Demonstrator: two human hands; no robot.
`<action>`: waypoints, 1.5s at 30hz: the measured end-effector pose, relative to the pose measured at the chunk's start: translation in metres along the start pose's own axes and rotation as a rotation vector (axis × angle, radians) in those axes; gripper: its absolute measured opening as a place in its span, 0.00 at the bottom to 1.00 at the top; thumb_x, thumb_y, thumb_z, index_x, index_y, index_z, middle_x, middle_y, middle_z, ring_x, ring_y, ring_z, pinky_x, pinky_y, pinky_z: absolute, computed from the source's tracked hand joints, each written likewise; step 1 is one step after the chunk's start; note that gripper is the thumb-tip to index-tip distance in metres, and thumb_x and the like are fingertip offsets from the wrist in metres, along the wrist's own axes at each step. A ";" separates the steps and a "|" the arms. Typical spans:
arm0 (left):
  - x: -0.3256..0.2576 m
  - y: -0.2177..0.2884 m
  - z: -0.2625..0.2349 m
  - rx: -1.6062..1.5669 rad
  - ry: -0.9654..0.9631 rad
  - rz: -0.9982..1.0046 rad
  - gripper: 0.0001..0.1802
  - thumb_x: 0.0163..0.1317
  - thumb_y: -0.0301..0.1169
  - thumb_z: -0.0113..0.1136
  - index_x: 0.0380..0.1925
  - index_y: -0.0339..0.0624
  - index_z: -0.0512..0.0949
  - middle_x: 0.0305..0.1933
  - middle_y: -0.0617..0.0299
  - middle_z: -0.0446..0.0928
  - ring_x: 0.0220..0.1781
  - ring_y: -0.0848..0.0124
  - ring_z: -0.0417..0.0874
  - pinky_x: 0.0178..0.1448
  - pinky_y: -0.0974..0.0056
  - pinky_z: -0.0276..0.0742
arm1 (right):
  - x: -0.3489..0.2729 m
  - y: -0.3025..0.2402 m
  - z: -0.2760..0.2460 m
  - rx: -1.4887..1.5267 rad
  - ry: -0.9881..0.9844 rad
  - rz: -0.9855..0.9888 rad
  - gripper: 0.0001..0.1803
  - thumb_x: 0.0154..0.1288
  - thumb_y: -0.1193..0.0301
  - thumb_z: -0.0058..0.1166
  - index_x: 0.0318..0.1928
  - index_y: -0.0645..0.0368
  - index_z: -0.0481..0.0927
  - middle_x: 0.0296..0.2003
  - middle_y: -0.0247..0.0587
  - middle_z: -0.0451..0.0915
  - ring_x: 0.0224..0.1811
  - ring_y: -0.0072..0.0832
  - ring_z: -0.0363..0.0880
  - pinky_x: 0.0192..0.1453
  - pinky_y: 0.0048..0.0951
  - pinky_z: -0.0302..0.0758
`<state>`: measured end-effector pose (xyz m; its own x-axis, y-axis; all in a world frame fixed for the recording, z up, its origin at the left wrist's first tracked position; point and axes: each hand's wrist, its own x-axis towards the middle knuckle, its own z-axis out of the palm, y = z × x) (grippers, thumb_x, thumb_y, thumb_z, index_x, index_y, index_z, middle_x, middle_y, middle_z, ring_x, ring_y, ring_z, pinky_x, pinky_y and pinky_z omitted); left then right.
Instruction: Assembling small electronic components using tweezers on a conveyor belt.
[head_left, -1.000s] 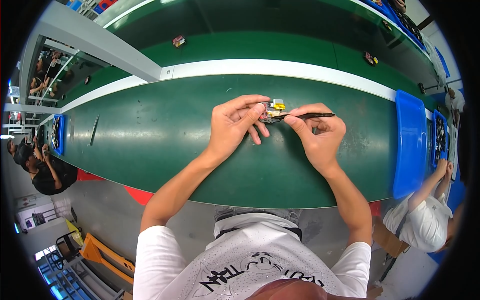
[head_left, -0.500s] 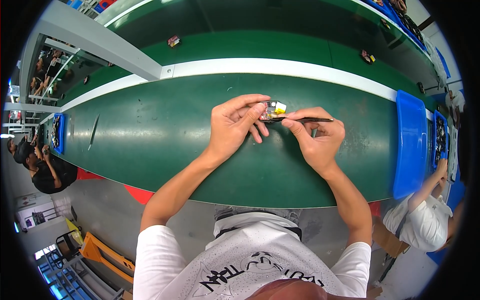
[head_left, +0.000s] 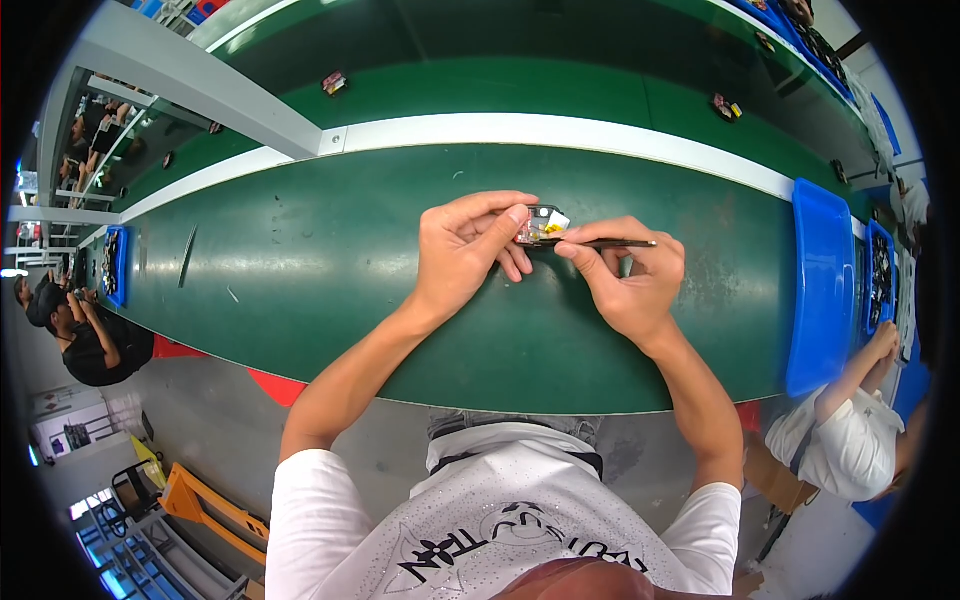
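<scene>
Above the middle of the green bench, my left hand [head_left: 462, 245] pinches a small electronic assembly [head_left: 543, 222] between thumb and fingers. The assembly has a dark casing with white and yellow parts; my fingers cover its left end. My right hand [head_left: 636, 283] is closed on a slim dark pen-like tool [head_left: 622, 243], perhaps tweezers. Its left end lies at the lower edge of the assembly, where the fingertips hide the exact contact. Both hands are close together, the right one's fingertips beside the assembly's right end.
A thin dark tool [head_left: 188, 256] and a small pale sliver [head_left: 233, 294] lie on the bench [head_left: 330, 260] at left. A large blue tray [head_left: 822, 290] stands at right. Beyond a white rail [head_left: 560, 130], a green belt carries small assemblies [head_left: 727, 108]. Co-workers sit at both sides.
My right hand and its tool have shifted slightly left, toward the assembly. A pale sliver now shows on the bench at left. The small assemblies on the belt have moved a little left.
</scene>
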<state>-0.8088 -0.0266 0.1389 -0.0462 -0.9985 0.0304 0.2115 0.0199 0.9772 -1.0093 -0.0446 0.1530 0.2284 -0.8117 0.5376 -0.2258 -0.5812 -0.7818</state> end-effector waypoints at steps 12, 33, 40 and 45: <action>0.002 0.002 0.000 -0.001 0.035 0.008 0.13 0.73 0.25 0.58 0.49 0.24 0.82 0.32 0.48 0.84 0.23 0.67 0.86 0.23 0.69 0.82 | -0.001 0.001 0.002 -0.013 0.016 0.011 0.08 0.54 0.78 0.74 0.35 0.59 0.88 0.26 0.33 0.87 0.12 0.11 0.62 0.17 0.19 0.55; 0.000 0.004 0.003 0.144 -0.006 -0.058 0.14 0.67 0.19 0.63 0.52 0.24 0.79 0.29 0.55 0.84 0.25 0.74 0.84 0.26 0.71 0.82 | -0.002 0.002 0.004 -0.129 -0.056 -0.243 0.08 0.52 0.82 0.70 0.31 0.55 0.87 0.29 0.33 0.89 0.19 0.21 0.81 0.19 0.23 0.60; -0.001 0.000 0.005 0.108 0.029 -0.105 0.11 0.66 0.20 0.64 0.48 0.27 0.81 0.31 0.54 0.85 0.24 0.75 0.84 0.26 0.71 0.81 | -0.001 0.001 0.008 -0.145 -0.054 -0.260 0.10 0.50 0.84 0.69 0.31 0.56 0.88 0.29 0.33 0.89 0.19 0.21 0.81 0.21 0.21 0.64; 0.004 -0.008 0.003 0.091 0.023 -0.075 0.09 0.66 0.20 0.63 0.44 0.27 0.81 0.30 0.56 0.84 0.23 0.76 0.84 0.25 0.71 0.78 | 0.001 -0.003 0.010 -0.130 -0.059 -0.239 0.10 0.50 0.86 0.69 0.31 0.60 0.87 0.30 0.39 0.89 0.20 0.21 0.81 0.21 0.21 0.66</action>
<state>-0.8132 -0.0307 0.1319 -0.0361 -0.9982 -0.0472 0.1190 -0.0512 0.9916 -0.9990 -0.0430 0.1528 0.3441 -0.6483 0.6793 -0.2777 -0.7613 -0.5859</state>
